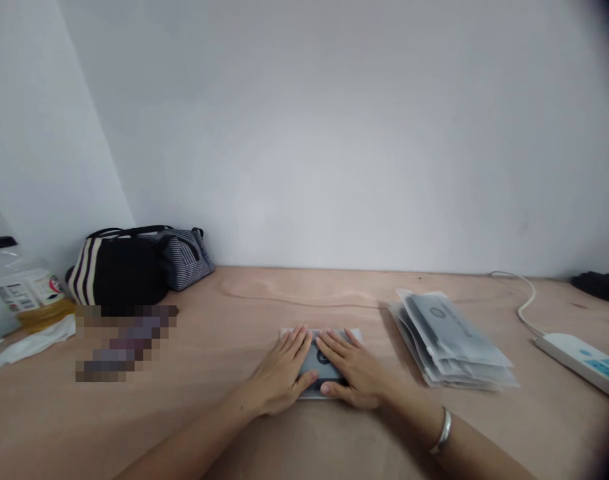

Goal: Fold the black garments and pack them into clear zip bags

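Observation:
A frosted plastic pouch [312, 367] with something dark grey inside lies flat on the table in front of me, a round dark mark showing between my hands. My left hand [285, 373] rests palm down on its left side, fingers stretched out. On the right side of the pouch lies my right hand [352, 370], also flat, a silver bangle on that wrist. Both thumbs point inward over the lower part of the pouch. The hands cover much of it, so its contents cannot be made out fully.
To the right sits a stack of similar frosted pouches [449, 340]. Beyond it is a white power strip [584, 360] with a cable. At the left stand a black striped cap [124, 273], a striped bag [187, 257] and a bottle [29, 293] of yellow liquid. A wall [334, 133] closes the back.

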`<state>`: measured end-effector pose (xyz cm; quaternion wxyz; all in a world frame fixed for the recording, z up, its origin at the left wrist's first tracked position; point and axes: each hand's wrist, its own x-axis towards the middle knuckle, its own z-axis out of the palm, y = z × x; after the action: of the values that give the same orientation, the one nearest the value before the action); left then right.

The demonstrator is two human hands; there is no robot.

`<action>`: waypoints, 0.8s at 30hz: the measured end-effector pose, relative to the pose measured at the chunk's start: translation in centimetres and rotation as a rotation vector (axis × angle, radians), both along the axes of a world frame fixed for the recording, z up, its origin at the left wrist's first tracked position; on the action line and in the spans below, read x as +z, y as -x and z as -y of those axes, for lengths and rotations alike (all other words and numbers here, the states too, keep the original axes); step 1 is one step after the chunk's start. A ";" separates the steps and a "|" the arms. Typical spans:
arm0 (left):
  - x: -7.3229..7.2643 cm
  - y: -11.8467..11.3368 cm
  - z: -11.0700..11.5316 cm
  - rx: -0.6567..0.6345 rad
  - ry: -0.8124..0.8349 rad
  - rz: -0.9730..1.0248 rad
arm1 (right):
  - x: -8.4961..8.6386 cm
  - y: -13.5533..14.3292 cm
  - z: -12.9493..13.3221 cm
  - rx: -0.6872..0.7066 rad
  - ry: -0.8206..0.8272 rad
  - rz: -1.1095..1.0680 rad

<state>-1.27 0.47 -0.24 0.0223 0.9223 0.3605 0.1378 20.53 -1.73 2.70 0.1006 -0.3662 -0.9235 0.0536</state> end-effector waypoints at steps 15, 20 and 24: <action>-0.8 0.7 -0.3 -0.004 0.188 0.189 | -0.4 -0.2 -0.4 0.064 0.098 0.021; -1.0 0.9 -0.9 0.115 0.343 0.642 | -0.7 1.0 0.2 0.091 -0.126 0.093; -1.1 1.3 -1.8 0.243 0.289 0.759 | -1.6 2.7 0.9 -0.049 -0.313 0.107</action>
<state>-2.57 2.24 -1.38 0.2660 0.7442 0.4485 0.4174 17.78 -2.62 1.14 0.1084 -0.3708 -0.9154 -0.1128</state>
